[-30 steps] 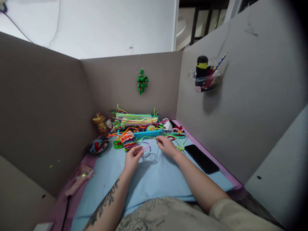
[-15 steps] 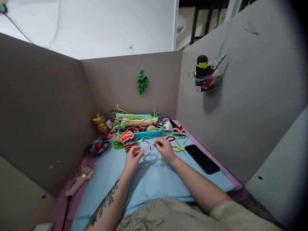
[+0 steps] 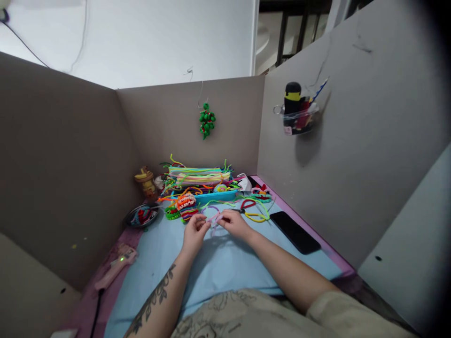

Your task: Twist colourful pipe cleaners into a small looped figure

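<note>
A pale pink pipe cleaner [image 3: 214, 218] runs between my two hands above the blue cloth, bent into a small loop shape. My left hand [image 3: 196, 230] pinches one side of it between thumb and fingertips. Close by, my right hand [image 3: 234, 222] is closed on the other side. Just beyond them lies a purple pipe-cleaner ring [image 3: 211, 208], partly hidden by the hands. Pliers with red and yellow handles [image 3: 256, 217] rest right of my right hand. Left of the hands sit an orange-and-white braided piece [image 3: 186, 201] and a striped one beneath it.
A blue tray [image 3: 218, 195] piled with pipe cleaners [image 3: 199, 174] stands at the back. A black phone [image 3: 295, 232] lies right, a pink glue gun [image 3: 117, 267] left. A dark bowl [image 3: 143, 216] stands back left. Grey panels [image 3: 190, 122] enclose the table on several sides.
My right hand has moved left and slightly down, closer to my left hand. The pink pipe cleaner is less stretched between them. My left hand keeps its hold.
</note>
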The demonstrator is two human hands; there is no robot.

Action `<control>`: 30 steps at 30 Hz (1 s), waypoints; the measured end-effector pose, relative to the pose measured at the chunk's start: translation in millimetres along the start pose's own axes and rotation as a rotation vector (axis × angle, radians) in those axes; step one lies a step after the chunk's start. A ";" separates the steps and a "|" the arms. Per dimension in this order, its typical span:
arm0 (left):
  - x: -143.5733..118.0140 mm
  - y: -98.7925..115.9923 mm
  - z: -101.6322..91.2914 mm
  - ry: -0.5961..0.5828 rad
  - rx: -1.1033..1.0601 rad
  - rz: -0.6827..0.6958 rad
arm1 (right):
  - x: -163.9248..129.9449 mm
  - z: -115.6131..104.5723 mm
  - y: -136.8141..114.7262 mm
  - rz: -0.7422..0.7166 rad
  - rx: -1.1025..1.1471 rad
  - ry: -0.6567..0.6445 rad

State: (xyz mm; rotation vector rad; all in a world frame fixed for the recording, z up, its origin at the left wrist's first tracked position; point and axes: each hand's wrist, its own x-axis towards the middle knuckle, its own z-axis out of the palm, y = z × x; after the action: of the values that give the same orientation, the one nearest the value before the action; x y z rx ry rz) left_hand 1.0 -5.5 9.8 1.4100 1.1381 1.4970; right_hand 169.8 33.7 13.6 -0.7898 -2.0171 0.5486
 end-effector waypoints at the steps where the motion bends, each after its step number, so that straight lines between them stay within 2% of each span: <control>1: 0.0 -0.4 -0.3 0.005 0.003 0.008 | 0.1 0.4 -0.3 0.004 0.008 -0.005; 4: -0.6 -1.8 -0.8 0.028 0.030 0.047 | 0.7 3.2 -0.2 0.064 0.070 -0.012; 6: -1.6 -2.8 -0.8 0.052 0.076 0.084 | 1.0 5.6 0.1 0.182 0.190 -0.058; 9: -3.5 -5.1 -0.4 0.074 0.170 0.134 | 0.4 8.2 -1.7 0.410 0.445 -0.198; 12: -5.2 -7.8 0.0 0.071 0.247 0.160 | -1.2 9.2 -5.7 0.514 0.645 -0.259; 17: -5.9 -8.0 1.0 0.084 0.243 0.169 | -3.5 13.0 -8.4 0.521 0.770 -0.211; 23: -2.5 -2.7 1.2 0.164 0.039 0.136 | -4.3 28.6 -1.1 0.495 0.761 0.063; 30: -1.0 -1.5 -0.7 0.235 0.026 0.133 | -9.1 40.5 -7.2 0.395 0.583 -0.067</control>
State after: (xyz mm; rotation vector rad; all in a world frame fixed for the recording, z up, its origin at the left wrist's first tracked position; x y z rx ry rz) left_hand 0.4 -6.0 8.0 1.3768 1.2282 1.7846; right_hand 136.9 19.0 -8.1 -0.8042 -1.6223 1.3306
